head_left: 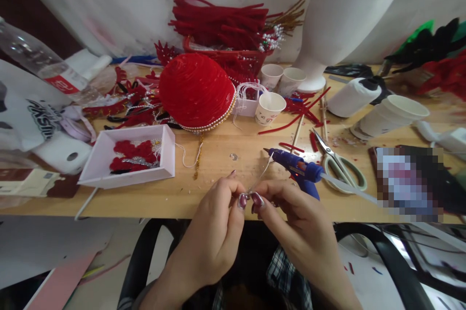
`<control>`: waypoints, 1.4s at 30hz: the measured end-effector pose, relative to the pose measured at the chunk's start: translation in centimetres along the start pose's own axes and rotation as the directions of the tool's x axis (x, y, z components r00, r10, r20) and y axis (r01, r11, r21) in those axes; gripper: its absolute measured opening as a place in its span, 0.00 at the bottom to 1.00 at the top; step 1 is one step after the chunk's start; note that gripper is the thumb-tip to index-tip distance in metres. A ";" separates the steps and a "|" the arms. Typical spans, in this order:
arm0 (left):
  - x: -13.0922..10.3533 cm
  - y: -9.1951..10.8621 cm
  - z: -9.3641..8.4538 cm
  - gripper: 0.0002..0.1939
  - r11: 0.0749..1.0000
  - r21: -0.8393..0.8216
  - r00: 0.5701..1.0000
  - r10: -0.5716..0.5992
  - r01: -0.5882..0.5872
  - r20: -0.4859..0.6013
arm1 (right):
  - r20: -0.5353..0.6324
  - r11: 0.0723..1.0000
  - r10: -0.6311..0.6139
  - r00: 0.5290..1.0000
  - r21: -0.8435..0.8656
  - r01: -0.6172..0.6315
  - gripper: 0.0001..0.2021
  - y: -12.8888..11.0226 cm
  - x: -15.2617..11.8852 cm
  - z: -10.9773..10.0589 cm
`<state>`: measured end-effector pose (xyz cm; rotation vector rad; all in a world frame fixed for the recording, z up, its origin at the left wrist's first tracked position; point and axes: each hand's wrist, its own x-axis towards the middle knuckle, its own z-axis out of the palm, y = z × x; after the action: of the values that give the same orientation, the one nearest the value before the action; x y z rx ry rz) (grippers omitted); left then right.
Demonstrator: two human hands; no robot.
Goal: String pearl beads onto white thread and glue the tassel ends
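Note:
My left hand (222, 222) and my right hand (294, 222) meet at the table's front edge, both closed in a pinch with thumb tips almost touching. A thin white thread (262, 174) rises from between their fingertips toward the nozzle of a blue glue gun (291, 162). Something small and greyish sits at the pinch, too covered by the fingers to make out. Just right of the glue gun lie scissors (340, 166) with pale handles. Beyond my hands, a red rounded form (196, 89) wrapped in fuzzy strands has a beaded rim and a hanging gold strand.
A white box (165, 154) with red fuzzy pieces stands at left. Behind are a red basket (225, 55) of red stems, a paper cup (270, 111) with white thread, and a white mannequin head (345, 13). A thread spool (351, 98) and stacked cups (389, 115) stand right.

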<state>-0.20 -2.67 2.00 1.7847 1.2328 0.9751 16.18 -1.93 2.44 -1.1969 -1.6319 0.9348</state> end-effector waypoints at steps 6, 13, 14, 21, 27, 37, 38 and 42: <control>0.6 0.1 0.0 0.07 0.990 0.125 0.997 0.074 -0.072 -0.014 | 0.077 0.981 0.120 0.990 0.144 -0.130 0.05 0.1 0.3 -0.2; 1.1 -0.2 -0.1 0.10 0.946 0.260 0.975 0.214 -0.193 -0.057 | 0.142 0.945 0.203 0.969 0.230 -0.231 0.06 0.3 0.9 -0.2; 1.1 -0.2 -0.2 0.10 0.945 0.261 0.975 0.216 -0.196 -0.050 | 0.154 0.934 0.209 0.966 0.262 -0.244 0.06 0.2 1.0 -0.3; 1.3 -0.4 -0.4 0.08 0.982 0.149 0.985 0.136 -0.120 -0.103 | 0.199 0.764 0.289 0.936 0.541 -0.351 0.06 1.2 1.2 0.3; 1.4 -0.7 -0.2 0.09 0.970 0.201 0.934 0.195 -0.139 -0.298 | 0.140 0.675 0.345 0.928 0.650 -0.349 0.09 2.5 1.4 1.6; 1.3 -0.4 0.6 0.08 0.942 0.302 0.889 0.262 -0.149 -0.376 | 0.036 0.792 0.291 0.956 0.551 -0.262 0.09 2.5 1.4 1.9; 1.3 -0.4 0.6 0.08 0.940 0.308 0.887 0.263 -0.147 -0.380 | 0.030 0.797 0.287 0.957 0.546 -0.257 0.09 2.5 1.4 1.9; 1.5 -0.2 0.9 0.09 0.924 0.346 0.888 0.293 -0.166 -0.356 | 0.000 0.802 0.275 0.961 0.551 -0.230 0.09 2.3 1.4 2.0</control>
<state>0.85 -1.29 1.68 2.0780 1.5124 1.4072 14.80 -0.15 -0.01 -1.0360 -1.0365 1.3927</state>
